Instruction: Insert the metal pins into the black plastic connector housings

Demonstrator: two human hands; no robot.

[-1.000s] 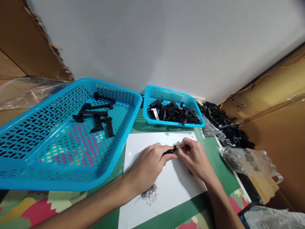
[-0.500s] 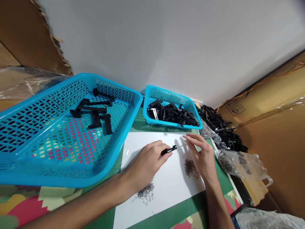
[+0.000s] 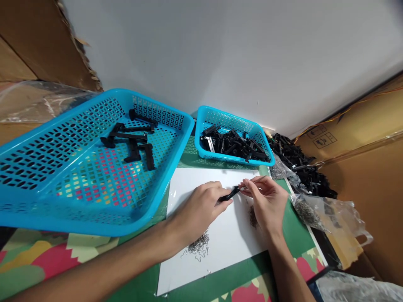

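My left hand grips a small black plastic part over a white sheet. My right hand pinches a thin metal spring at the tip of that part. Two small heaps of metal springs lie on the sheet: one under my left wrist, one partly hidden by my right hand.
A large blue basket with several black parts sits at the left. A small blue basket full of black parts stands behind the sheet. Loose black parts and plastic bags of springs lie at the right, beside cardboard boxes.
My right hand opened and moved off to the spring heap, then came back to the tip of the black part with a spring pinched. My left hand kept hold of the part.
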